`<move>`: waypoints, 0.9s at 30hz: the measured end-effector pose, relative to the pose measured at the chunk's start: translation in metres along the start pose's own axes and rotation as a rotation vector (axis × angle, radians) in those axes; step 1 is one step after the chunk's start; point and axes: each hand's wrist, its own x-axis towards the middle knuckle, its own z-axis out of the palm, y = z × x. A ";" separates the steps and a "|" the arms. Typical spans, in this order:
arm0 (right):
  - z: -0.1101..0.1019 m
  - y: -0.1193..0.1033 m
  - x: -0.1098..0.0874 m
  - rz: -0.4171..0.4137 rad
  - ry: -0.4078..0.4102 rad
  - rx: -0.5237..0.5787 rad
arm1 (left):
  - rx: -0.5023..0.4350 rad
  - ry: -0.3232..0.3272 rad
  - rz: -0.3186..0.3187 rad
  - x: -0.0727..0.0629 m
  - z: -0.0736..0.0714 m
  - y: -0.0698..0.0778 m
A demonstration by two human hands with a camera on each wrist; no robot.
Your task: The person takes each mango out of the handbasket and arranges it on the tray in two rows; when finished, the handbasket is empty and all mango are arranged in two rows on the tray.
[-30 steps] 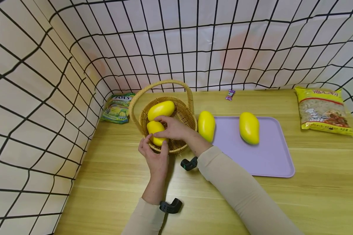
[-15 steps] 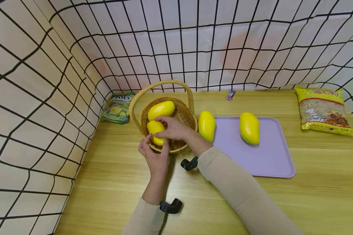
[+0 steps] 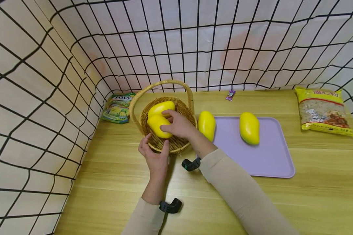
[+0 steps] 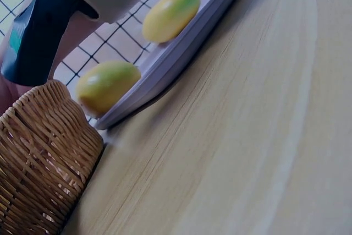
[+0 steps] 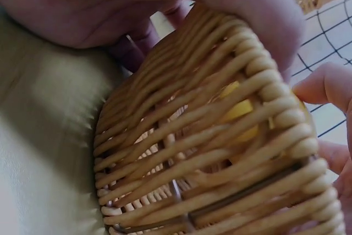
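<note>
A smooth yellow oval mango (image 3: pixel 158 125) is pinched by the right hand (image 3: pixel 179 125) within the rim of a round tan wicker basket (image 3: pixel 186 112).

The basket stands left of centre, toward the far edge of the wood-grain bench (image 3: pixel 114 169); the left hand (image 3: pixel 155 160), thumb and fingers spread, grips its near rim. Inside, a second yellow mango (image 3: pixel 161 107) lies just behind the pinched one; whether they touch is unclear. Right of the basket, a flat lilac rectangular tray (image 3: pixel 253 163) bears a third yellow mango (image 3: pixel 206 125) at its left end and a fourth yellow mango (image 3: pixel 249 128) near its far edge. A shiny green packet (image 3: pixel 117 108) lies at the bench's far-left corner.
</note>
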 end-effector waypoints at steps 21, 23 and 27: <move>-0.038 -0.004 -0.055 -0.219 0.229 0.224 | -0.035 -0.010 0.001 -0.001 0.001 0.000; -0.042 -0.001 -0.061 -0.243 0.248 0.225 | -0.027 -0.010 0.001 0.000 0.000 0.000; -0.051 0.005 -0.072 -0.283 0.268 0.261 | -0.032 -0.006 0.001 0.000 0.000 0.001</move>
